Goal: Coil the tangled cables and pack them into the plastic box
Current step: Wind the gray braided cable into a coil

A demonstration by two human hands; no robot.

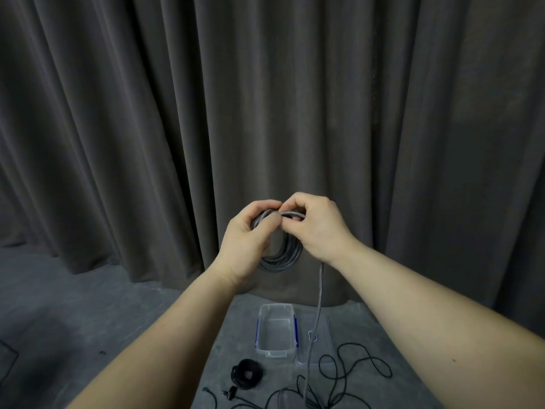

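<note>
A grey braided cable [283, 255] is wound into a coil held up in front of the curtain. My left hand [250, 234] grips the coil's top left, thumb over the strands. My right hand [317, 225] pinches the strand at the coil's top. The cable's loose tail [317, 314] hangs down from under my right hand to the table. Below stands the clear plastic box [277, 346] with blue clips, open and with nothing inside. A coiled black cable [246, 374] lies in front of it. A thin black cable [354, 370] sprawls loose to the right.
The box's clear lid [324, 346] lies flat right of the box. The grey-covered table [236, 335] is narrow, with its left edge running under my left forearm. A dark curtain [265, 113] hangs close behind. Small black connectors [231, 391] lie near the front.
</note>
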